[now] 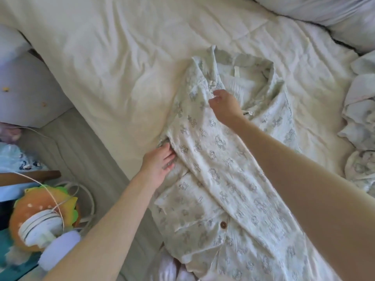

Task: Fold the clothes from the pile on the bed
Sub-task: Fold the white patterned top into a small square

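Printed pyjama shirt (219, 159) lies spread on the bed (105, 57). Right hand (225, 106) pinches the placket near the collar; left hand (160, 161) rests flat-fingered on the side fold. Light, limp cotton, likely to slump: best gripped at seams.

Bare quilt (113, 57) left of shirt (223, 159)

I see soft, bright daylight, washed out on the bed (121, 57); shadows faint, detail slightly blurred, wide-angle bending at the edges.
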Tool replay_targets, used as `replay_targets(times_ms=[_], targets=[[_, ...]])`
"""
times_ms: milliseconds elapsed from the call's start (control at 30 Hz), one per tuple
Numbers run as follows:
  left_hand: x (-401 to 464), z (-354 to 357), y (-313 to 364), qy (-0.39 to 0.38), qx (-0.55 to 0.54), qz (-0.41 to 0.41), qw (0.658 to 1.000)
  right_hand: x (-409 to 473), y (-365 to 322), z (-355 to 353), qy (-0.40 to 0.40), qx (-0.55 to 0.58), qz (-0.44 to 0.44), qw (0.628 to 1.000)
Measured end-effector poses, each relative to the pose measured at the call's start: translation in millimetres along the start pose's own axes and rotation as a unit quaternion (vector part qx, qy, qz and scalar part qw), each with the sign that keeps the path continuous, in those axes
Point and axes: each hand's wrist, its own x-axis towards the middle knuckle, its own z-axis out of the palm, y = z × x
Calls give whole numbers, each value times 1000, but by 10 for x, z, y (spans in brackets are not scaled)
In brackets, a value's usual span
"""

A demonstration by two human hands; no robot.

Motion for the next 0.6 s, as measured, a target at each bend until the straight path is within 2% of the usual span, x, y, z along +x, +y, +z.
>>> replay_targets(times_ms=[133,233,333,433,533,600], targets=[[82,1,73,-8,-93,-63,994,444,-192,115,13,18,75,997],[115,-12,118,23,-97,-87,991,595,-313,201,30,58,114,991],[128,-71,134,54,-49,-84,994,677,-453,177,11,97,112,989],[130,-55,157,61,-13,-102,993,722,-584,140,-24,80,84,993],[148,6,263,37,-103,-140,984,778,-659,132,-32,90,72,993],[189,-49,352,30,-145,-120,982,841,-725,159,-25,117,67,991]])
